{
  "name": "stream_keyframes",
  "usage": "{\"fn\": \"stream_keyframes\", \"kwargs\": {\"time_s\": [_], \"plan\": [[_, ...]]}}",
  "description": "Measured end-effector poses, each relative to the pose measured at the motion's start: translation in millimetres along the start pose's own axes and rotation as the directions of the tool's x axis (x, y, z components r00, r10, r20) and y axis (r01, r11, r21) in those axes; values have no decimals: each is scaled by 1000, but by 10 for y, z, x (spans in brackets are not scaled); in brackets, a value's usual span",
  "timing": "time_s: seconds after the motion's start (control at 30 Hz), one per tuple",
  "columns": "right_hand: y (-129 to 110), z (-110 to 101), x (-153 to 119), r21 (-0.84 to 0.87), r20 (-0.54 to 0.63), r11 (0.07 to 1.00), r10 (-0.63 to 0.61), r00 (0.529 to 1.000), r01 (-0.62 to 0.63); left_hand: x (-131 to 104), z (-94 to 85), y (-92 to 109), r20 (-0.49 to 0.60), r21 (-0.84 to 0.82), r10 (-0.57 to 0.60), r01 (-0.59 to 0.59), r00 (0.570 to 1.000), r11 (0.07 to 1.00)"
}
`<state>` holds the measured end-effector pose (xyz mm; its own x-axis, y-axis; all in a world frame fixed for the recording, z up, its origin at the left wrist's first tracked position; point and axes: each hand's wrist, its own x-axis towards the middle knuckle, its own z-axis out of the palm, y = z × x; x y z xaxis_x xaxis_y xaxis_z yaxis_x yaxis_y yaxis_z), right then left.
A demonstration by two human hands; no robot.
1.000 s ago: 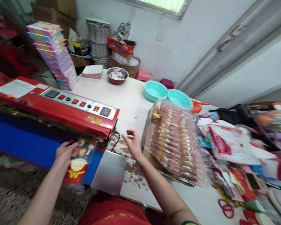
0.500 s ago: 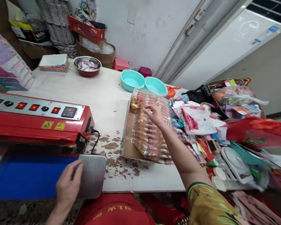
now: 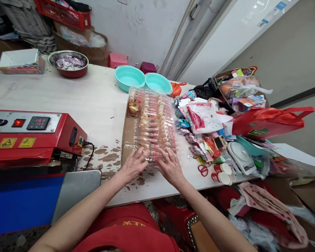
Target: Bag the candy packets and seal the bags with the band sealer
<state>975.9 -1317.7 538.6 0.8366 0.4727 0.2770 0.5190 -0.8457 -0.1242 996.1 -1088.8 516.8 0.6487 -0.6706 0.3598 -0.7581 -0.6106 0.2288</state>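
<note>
Rows of clear plastic packages (image 3: pixel 153 122) with small round pieces inside lie in a shallow cardboard box (image 3: pixel 128 134) on the white table. At their near edge, my left hand (image 3: pixel 135 163) touches the packages with bent, slightly spread fingers. Beside it on the right, my right hand (image 3: pixel 170 166) rests on the same edge, its fingers curved and apart. Neither hand is wrapped round a package. A gold-coloured piece (image 3: pixel 133 107) shows at the box's upper left.
A red sealing machine (image 3: pixel 39 136) with a blue belt (image 3: pixel 21 206) and metal plate (image 3: pixel 77 187) is at the left. Behind the box are two turquoise basins (image 3: pixel 130 77). Bags, cups and red scissors (image 3: pixel 203 170) crowd the right.
My left hand has left the metal plate and moved right to the packages. My right hand has come down from their upper part to the near edge. The view has shifted right.
</note>
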Motion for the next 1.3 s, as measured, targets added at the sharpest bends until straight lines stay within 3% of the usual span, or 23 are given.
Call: {"fn": "stream_keyframes", "kwargs": {"time_s": [0.07,0.13,0.23,0.3,0.37,0.43,0.47,0.53,0.6,0.7,0.8,0.83,0.87,1.0,1.07,1.17,1.3], "plan": [[50,-101,61,-45,-5,999,-3,1000,3,43,-104,-94,-11,6,-36,36,999,999],[70,-309,171,-47,-23,998,-31,999,30,93,-332,-185,-46,-22,-78,77,996,997],[32,-743,427,72,-98,994,-78,992,85,237,-828,-256,-106,-156,-154,136,982,978],[-43,-1017,640,261,-147,957,-92,985,128,337,-1172,-256,-97,-354,-199,153,975,923],[-157,-1194,861,495,-160,860,-55,986,128,393,-1451,-239,-23,-640,-274,196,962,743],[-303,-1227,1063,697,-152,715,67,986,59,377,-1620,-234,76,-877,-408,256,910,407],[-385,-1186,1152,770,-132,638,143,981,10,341,-1658,-243,138,-936,-489,275,862,221],[-561,-1009,1294,866,-60,493,268,962,-83,216,-1655,-290,271,-954,-630,292,728,-73],[-747,-755,1384,917,42,364,318,947,-163,32,-1578,-368,388,-918,-714,315,582,-242],[-1028,-355,1438,943,204,194,306,930,-271,-313,-1412,-487,461,-882,-799,302,387,-362],[-1285,-28,1454,922,342,90,268,901,-377,-687,-1271,-535,423,-897,-876,242,232,-369],[-1360,65,1462,911,381,63,256,889,-408,-812,-1237,-527,388,-913,-898,221,208,-343],[-1429,153,1472,900,411,41,248,877,-434,-935,-1209,-508,349,-929,-913,204,212,-308],[-1646,479,1508,870,480,-21,262,837,-492,-1361,-1119,-362,268,-947,-885,273,380,-170],[-1729,623,1508,850,520,-49,250,817,-525,-1506,-1066,-305,263,-931,-876,344,404,-121],[-1828,793,1489,822,566,-79,229,792,-564,-1643,-964,-302,260,-917,-909,378,327,-126],[-1924,929,1470,817,573,-86,225,788,-570,-1778,-824,-395,299,-917,-934,329,193,-226]]}}
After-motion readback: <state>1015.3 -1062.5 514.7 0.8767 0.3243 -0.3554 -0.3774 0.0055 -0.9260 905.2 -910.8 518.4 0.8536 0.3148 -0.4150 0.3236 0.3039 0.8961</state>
